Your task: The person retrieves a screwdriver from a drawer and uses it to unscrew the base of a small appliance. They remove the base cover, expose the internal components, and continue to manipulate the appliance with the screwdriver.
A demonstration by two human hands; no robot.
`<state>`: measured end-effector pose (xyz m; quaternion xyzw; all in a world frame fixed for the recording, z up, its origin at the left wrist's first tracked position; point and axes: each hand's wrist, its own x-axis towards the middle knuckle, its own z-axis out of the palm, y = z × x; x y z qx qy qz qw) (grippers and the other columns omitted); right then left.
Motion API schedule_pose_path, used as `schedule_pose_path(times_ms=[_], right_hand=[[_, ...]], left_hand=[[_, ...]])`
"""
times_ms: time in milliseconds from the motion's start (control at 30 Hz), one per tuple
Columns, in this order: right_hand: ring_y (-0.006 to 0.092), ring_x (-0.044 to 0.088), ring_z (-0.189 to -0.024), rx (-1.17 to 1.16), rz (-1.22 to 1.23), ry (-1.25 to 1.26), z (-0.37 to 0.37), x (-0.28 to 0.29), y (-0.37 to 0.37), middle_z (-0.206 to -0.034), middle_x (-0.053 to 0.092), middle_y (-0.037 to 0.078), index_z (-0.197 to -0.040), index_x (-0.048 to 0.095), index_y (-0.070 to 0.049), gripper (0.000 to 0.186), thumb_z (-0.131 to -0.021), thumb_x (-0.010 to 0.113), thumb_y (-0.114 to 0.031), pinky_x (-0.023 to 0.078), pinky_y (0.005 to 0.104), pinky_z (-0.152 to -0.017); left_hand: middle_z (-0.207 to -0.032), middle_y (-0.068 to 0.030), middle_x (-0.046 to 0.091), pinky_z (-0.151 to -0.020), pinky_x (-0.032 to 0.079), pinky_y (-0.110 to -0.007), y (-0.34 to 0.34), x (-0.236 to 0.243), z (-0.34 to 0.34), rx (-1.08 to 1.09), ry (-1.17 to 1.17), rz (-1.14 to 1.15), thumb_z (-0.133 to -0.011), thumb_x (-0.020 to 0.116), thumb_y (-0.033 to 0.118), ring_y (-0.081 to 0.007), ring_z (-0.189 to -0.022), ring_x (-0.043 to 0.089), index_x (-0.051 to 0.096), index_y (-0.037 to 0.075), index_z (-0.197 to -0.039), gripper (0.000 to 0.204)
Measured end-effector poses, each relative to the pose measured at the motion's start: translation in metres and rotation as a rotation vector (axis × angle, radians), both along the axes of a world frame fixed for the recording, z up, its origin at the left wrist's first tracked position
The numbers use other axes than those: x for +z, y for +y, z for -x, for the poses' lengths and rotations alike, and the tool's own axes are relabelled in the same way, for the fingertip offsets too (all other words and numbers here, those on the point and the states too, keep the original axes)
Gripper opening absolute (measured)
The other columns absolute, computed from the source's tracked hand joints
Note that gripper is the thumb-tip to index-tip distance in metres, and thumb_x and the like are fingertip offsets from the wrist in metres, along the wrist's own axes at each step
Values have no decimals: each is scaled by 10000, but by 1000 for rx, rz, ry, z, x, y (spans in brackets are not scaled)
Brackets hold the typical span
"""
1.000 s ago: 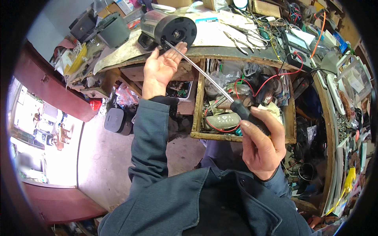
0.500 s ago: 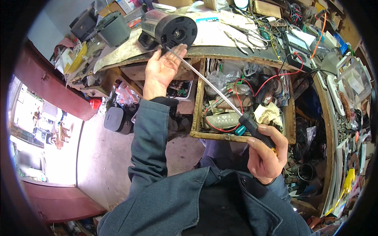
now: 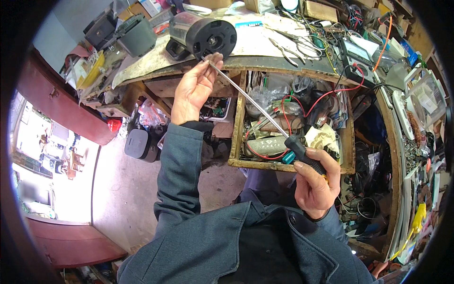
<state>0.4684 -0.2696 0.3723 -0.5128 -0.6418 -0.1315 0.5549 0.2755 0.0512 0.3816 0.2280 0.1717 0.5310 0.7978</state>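
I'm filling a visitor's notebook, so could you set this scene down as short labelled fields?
Right hand: holds the black handle of a long screwdriver
Left hand: fingertips at the screwdriver's tip; whether they grip it is unclear
Nearest to left fingertips: cylindrical appliance, on its side, black base facing the person
On the bench: pliers, right of the appliance
Open wooden drawer: grey cylinder, crumpled pale paper

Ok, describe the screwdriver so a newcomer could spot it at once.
Find the open wooden drawer below the workbench. Above it, the screwdriver slants from the right hand up to the left hand. Unlike the stubby grey cylinder lying in the drawer, it has a long, thin, shiny shaft and a black handle.
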Motion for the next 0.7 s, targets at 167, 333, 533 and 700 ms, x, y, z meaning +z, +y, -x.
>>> schedule_pose_path(times_ms=[167, 333, 533, 700], right_hand=[[309, 698, -1041, 10, 0, 7, 0, -2, 2, -1186, 652, 173, -1074, 765, -100, 417, -718, 787, 116, 578, 372, -884], [302, 705, -1028, -4, -10, -5, 0, -4, 3, -1178, 669, 183, -1090, 761, -96, 408, -736, 793, 102, 581, 359, -866], [286, 746, -967, 19, 114, 8, -6, 3, 4, -1074, 734, 224, -1202, 689, 11, 454, -774, 838, -4, 577, 336, -853], [183, 647, -802, 428, 604, 707, -21, 27, 3, -1033, 716, 166, -1364, 593, 15, 521, -882, 759, -92, 518, 306, -735]], left_hand=[[-1320, -286, 629, -1134, 527, -434, 4, -7, 3, 7, 15, -22, -1025, 513, -56, -353, -1257, 628, 535, -177, -1272, 275], [-1311, -278, 637, -1124, 537, -427, 3, -5, 1, -1, 27, -41, -1024, 528, -49, -340, -1247, 636, 545, -168, -1272, 275], [-1306, -254, 648, -1113, 544, -413, 9, -12, 3, 30, 58, -46, -1019, 560, -31, -323, -1242, 641, 556, -146, -1285, 289], [-1308, -242, 652, -1116, 540, -400, 5, -8, -1, 52, 93, -36, -1011, 582, -27, -313, -1244, 642, 578, -135, -1271, 282]])
